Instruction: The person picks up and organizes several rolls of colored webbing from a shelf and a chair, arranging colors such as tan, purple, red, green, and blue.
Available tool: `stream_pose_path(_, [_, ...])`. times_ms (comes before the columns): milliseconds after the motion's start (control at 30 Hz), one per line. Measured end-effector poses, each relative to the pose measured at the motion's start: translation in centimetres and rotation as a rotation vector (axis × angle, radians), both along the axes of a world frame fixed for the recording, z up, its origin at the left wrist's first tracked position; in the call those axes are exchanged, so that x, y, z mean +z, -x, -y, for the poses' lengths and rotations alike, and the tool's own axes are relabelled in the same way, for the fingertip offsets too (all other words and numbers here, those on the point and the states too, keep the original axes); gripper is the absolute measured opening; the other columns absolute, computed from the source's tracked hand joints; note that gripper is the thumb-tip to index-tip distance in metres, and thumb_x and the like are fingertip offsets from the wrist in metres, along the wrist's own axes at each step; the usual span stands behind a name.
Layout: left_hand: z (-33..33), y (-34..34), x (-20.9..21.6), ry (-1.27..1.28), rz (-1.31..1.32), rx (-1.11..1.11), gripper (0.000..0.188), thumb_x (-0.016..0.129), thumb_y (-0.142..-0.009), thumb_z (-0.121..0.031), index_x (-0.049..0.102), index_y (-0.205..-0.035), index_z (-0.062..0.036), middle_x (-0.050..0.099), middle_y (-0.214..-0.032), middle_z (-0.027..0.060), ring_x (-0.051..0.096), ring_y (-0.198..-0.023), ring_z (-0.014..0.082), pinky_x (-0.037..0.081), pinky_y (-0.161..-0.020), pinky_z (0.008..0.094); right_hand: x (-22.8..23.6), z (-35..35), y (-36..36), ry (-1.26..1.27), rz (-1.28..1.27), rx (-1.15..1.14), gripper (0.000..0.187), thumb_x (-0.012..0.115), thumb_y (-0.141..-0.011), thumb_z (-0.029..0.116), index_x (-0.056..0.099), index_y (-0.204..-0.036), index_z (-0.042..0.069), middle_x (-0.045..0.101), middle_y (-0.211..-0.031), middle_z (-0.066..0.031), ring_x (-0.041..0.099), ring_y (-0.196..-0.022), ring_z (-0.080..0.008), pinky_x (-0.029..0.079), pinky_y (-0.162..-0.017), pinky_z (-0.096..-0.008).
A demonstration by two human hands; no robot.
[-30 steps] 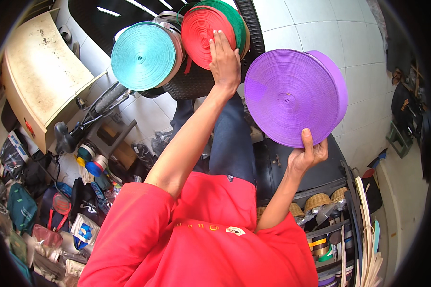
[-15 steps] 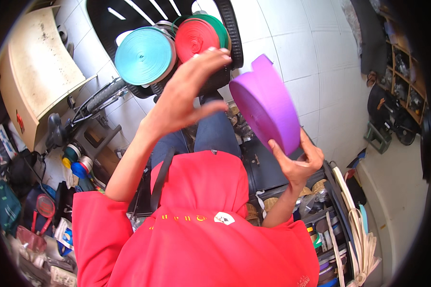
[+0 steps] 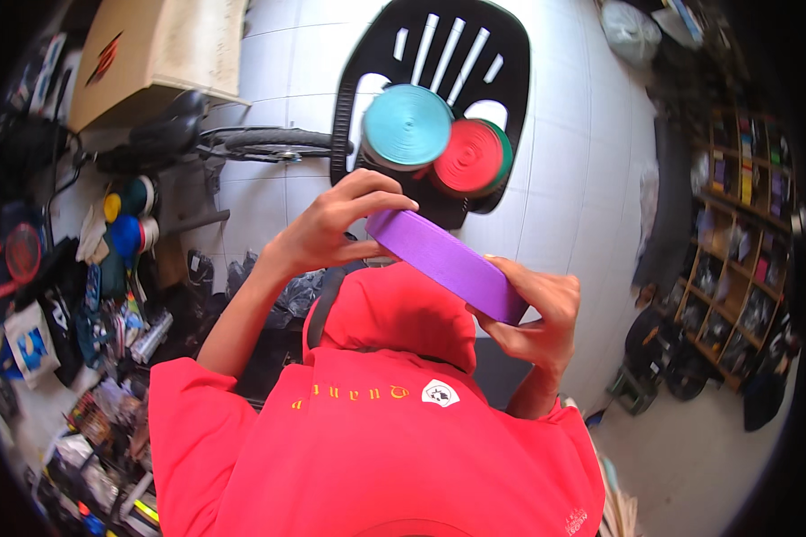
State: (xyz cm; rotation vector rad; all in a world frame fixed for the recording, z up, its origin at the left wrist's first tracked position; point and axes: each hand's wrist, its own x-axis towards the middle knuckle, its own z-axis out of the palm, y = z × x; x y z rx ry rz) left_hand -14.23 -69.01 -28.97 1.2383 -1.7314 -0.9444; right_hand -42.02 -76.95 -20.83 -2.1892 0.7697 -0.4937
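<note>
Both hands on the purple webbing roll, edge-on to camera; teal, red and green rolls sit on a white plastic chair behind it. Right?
Not quite: the chair is black, per the head view. The rest holds: left hand and right hand grip the purple roll edge-on, with teal, red and green rolls behind.

The purple roll (image 3: 446, 262) is seen edge on, so its flat round face does not show, and the fingers of the right hand (image 3: 533, 315) cover its lower right end. In the upper middle, the teal roll (image 3: 407, 126) and the red roll (image 3: 468, 157) hide most of the green roll (image 3: 504, 154) behind them, and part of the black chair (image 3: 434, 54). The things on the shelves (image 3: 734, 224) at the right edge and in the pile (image 3: 72, 295) at the left are too small and dark to tell.
</note>
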Motion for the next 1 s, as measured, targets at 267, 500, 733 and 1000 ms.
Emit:
stream_pose_path(267, [-15.7,-9.2,3.6,-0.152,-0.386,0.314,0.050,0.049,-0.101,-0.043,0.049,-0.125,0.0008,0.059,-0.115,0.0130,0.056,-0.109,0.0199,0.044,-0.092,0.0339,4.1,-4.4,-11.8,-0.186,0.528,0.130,0.056,0.083,-0.052,0.005,0.069,-0.104,-0.011,0.073,-0.085,-0.0200,0.073,-0.071,-0.0224,0.055,-0.064,-0.0267])
stream_pose_path(500, [-22.7,-10.8,7.4,0.192,-0.464,0.920,0.069,0.033,-0.104,-0.050,0.035,-0.145,0.0051,0.047,-0.141,0.0166,0.044,-0.131,0.0220,0.031,-0.110,0.0339,6.5,-11.4,-22.7,-0.439,0.657,-0.013,0.066,0.081,-0.053,0.007,0.066,-0.114,-0.012,0.073,-0.084,-0.0141,0.068,-0.072,-0.0180,0.052,-0.071,-0.0271])
stream_pose_path(733, [-27.5,-14.2,8.8,0.426,-0.536,1.127,0.075,0.032,-0.104,-0.051,0.029,-0.148,0.0088,0.032,-0.156,0.0175,0.034,-0.142,0.0231,0.026,-0.115,0.0347,4.7,-14.0,-29.7,-0.749,0.743,0.045,0.047,0.072,-0.062,0.010,0.067,-0.104,-0.011,0.071,-0.084,-0.0117,0.066,-0.069,-0.0178,0.050,-0.069,-0.0255])
stream_pose_path(1000, [-27.9,-13.4,10.8,0.537,-0.661,1.539,0.057,0.030,-0.108,-0.035,0.037,-0.145,0.0074,0.045,-0.145,0.0175,0.043,-0.134,0.0219,0.032,-0.111,0.0328,4.5,-17.4,-36.6,-1.058,0.739,-0.028,0.012,0.060,-0.078,0.009,0.064,-0.081,-0.001,0.066,-0.075,-0.0093,0.062,-0.058,-0.0172,0.052,-0.060,-0.0271])
